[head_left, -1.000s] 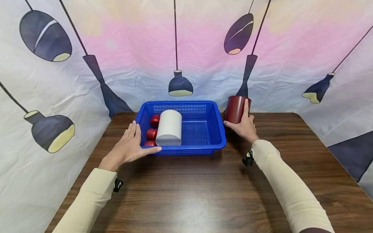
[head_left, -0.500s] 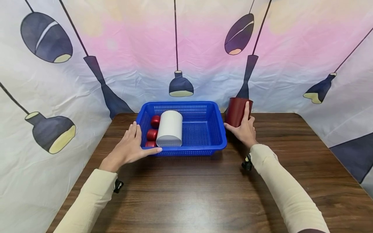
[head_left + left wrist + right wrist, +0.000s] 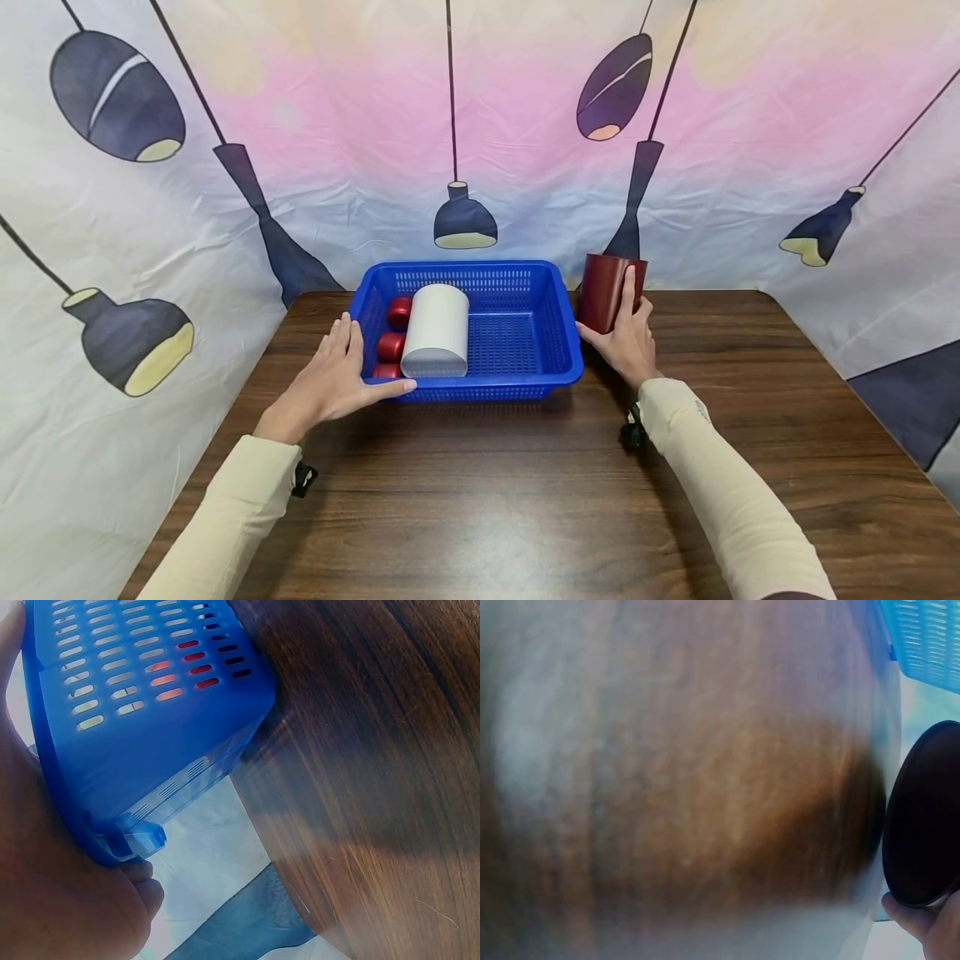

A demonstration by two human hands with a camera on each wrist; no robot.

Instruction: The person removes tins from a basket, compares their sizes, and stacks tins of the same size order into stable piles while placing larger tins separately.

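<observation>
My left hand (image 3: pixel 330 375) lies at the front left corner of a blue plastic basket (image 3: pixel 498 380), its fingers along the left rim and its thumb stretched over the front rim. In the left wrist view the hand is against the perforated basket wall (image 3: pixel 165 712). My right hand (image 3: pixel 626 337) grips a dark red cylindrical container (image 3: pixel 602 287) just right of the basket, thumb on its left side and index finger up its side. The right wrist view shows the container's dark round end (image 3: pixel 926 817) and part of the hand (image 3: pixel 937 922).
Inside the basket, a white rounded container (image 3: pixel 437 325) lies on its side. Several small red round things, one a shiny red piece (image 3: pixel 400 313), line the basket's left side. The brown wooden table (image 3: pixel 480 483) ends at a printed cloth backdrop (image 3: pixel 345 167).
My right hand has brought the dark red container slightly down and toward me and turned it a little. My left hand and the basket have hardly moved.
</observation>
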